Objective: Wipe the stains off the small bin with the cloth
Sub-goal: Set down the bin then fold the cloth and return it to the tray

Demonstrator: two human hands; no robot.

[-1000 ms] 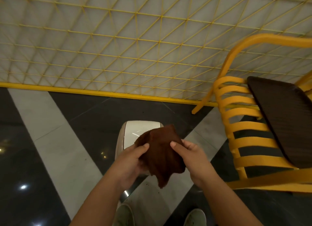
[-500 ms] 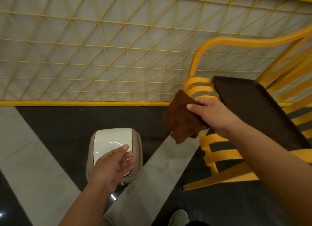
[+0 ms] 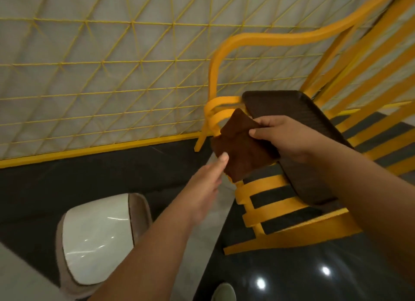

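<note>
1. The small bin with a glossy white lid and beige body [image 3: 98,240] is standing on the dark polished floor [image 3: 67,177] at the lower left of the view, below and to the left of both hands and well apart from them. Its lid is running longer from front to back than across, tilted slightly in this view.
2. The folded dark brown cloth [image 3: 242,147] is hanging up and to the right of the bin, in front of the yellow slatted metal chair [image 3: 262,186], so it is not touching the bin at all.
3. The right hand [image 3: 289,141] is gripping the cloth, fingers curled over its upper right edge.
4. The left hand [image 3: 206,179] is reaching up toward the cloth; its thumb tip is touching the lower left edge, but whether it is pinching the fabric I cannot tell.
5. The left forearm is crossing just beside the bin's right rim, so the left hand seems nearer to it.
6. Any wiping would call for carrying the cloth down and leftward to the lid; no stains are visible from here.
</note>
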